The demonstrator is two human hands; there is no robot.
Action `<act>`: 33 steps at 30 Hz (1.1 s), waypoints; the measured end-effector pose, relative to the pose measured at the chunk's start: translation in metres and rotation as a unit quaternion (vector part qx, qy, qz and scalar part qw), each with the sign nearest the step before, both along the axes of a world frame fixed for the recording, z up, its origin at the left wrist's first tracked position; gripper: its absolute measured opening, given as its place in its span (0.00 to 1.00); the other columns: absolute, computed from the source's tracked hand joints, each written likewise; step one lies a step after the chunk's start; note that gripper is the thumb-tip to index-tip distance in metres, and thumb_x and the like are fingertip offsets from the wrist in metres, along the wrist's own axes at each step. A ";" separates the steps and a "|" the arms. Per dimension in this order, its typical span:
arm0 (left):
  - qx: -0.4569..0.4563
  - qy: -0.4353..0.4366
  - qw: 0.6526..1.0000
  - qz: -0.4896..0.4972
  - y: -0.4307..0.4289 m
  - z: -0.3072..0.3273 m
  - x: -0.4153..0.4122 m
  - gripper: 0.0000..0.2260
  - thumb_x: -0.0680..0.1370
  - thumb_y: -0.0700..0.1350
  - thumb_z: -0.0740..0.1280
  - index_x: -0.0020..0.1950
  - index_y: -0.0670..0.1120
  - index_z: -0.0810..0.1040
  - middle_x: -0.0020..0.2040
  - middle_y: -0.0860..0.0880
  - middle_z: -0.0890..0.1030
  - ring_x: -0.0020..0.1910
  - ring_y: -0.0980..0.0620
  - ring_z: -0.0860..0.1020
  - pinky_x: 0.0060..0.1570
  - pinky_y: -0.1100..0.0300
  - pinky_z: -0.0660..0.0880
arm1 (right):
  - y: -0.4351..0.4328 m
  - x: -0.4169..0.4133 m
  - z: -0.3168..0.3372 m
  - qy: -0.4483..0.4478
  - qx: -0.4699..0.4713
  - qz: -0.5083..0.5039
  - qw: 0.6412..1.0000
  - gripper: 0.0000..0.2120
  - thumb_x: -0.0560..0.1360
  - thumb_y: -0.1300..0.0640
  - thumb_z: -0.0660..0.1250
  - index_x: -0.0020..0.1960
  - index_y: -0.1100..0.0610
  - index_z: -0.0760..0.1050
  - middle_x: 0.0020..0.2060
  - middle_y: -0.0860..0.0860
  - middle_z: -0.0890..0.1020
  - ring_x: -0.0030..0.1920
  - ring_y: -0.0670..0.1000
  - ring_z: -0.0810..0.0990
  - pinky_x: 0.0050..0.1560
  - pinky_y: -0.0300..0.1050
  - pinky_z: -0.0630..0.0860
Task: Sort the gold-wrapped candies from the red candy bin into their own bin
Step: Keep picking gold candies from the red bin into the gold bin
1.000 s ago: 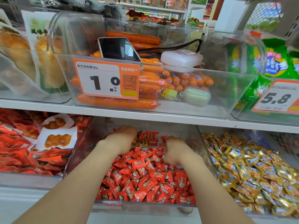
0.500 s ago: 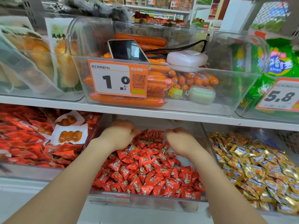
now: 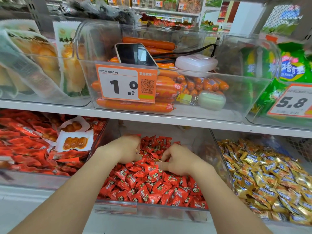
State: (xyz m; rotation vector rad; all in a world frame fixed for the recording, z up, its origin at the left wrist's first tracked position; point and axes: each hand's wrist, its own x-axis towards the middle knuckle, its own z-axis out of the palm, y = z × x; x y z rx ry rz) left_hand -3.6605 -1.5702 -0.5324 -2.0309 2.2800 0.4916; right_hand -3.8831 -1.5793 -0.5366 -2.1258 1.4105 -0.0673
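Observation:
The clear bin (image 3: 168, 211) in the middle of the lower shelf is full of red candies (image 3: 152, 184). Both my hands are in it, at the back of the pile. My left hand (image 3: 126, 149) is curled knuckles-up over the candies, and a gold wrapper edge (image 3: 138, 152) peeks out at its fingers. My right hand (image 3: 180, 160) has its fingers bent and its thumb stretched left, pinching a small gold-wrapped candy (image 3: 158, 160). To the right, a neighbouring clear bin (image 3: 221, 159) holds a heap of gold-wrapped candies (image 3: 263, 174).
A bin of red snack packets (image 3: 30, 149) stands on the left. The upper shelf edge (image 3: 152, 118) hangs just above my hands. On it is a sausage bin with a price tag (image 3: 126, 83), a phone (image 3: 135, 54) and a white case (image 3: 195, 62).
The view has shifted left and down. Both hands stayed at the back of the red pile; my right hand loosened from a fist into a pinch with the thumb out.

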 end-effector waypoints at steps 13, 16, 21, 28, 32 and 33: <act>-0.106 0.127 0.981 0.100 -0.010 0.006 -0.013 0.19 0.82 0.58 0.61 0.38 0.48 0.75 0.38 0.49 0.79 0.40 0.49 0.79 0.39 0.56 0.74 | -0.013 -0.004 0.016 -0.060 -0.016 -0.142 0.988 0.22 0.83 0.45 0.58 0.33 0.55 0.67 0.29 0.51 0.71 0.29 0.50 0.69 0.32 0.43 0.63; -0.128 0.118 0.981 0.089 -0.016 0.006 -0.020 0.19 0.82 0.59 0.65 0.40 0.47 0.79 0.36 0.49 0.80 0.37 0.51 0.79 0.38 0.56 0.75 | -0.021 -0.007 0.006 -0.080 -0.030 -0.161 0.983 0.17 0.84 0.49 0.63 0.44 0.60 0.77 0.35 0.53 0.81 0.31 0.51 0.76 0.32 0.43 0.73; -0.096 0.125 0.987 0.018 -0.031 -0.007 -0.029 0.10 0.85 0.45 0.64 0.58 0.51 0.85 0.59 0.51 0.83 0.57 0.49 0.81 0.59 0.54 0.78 | -0.029 -0.016 -0.002 -0.031 -0.058 -0.190 0.980 0.10 0.77 0.62 0.64 0.54 0.59 0.82 0.51 0.56 0.85 0.51 0.58 0.85 0.51 0.52 0.84; -0.068 -0.031 0.996 -0.049 -0.039 -0.030 -0.040 0.09 0.81 0.41 0.69 0.59 0.48 0.84 0.60 0.48 0.80 0.55 0.44 0.81 0.54 0.46 0.82 | -0.032 -0.015 -0.019 0.133 -0.066 -0.099 0.984 0.16 0.76 0.50 0.65 0.62 0.51 0.80 0.60 0.53 0.81 0.61 0.59 0.82 0.59 0.55 0.82; -0.048 -0.043 0.996 -0.055 -0.040 -0.030 -0.039 0.12 0.78 0.38 0.71 0.60 0.47 0.83 0.57 0.48 0.81 0.54 0.44 0.81 0.53 0.48 0.82 | -0.036 -0.013 -0.026 0.151 -0.080 -0.095 0.981 0.25 0.75 0.41 0.72 0.68 0.51 0.75 0.64 0.53 0.79 0.63 0.58 0.81 0.59 0.53 0.81; -0.049 -0.034 0.997 -0.050 -0.040 -0.028 -0.038 0.09 0.78 0.38 0.71 0.57 0.48 0.84 0.55 0.49 0.82 0.52 0.44 0.82 0.52 0.48 0.82 | -0.035 -0.014 -0.026 0.156 -0.084 -0.099 0.979 0.26 0.75 0.41 0.73 0.68 0.51 0.74 0.63 0.53 0.80 0.63 0.58 0.81 0.58 0.52 0.81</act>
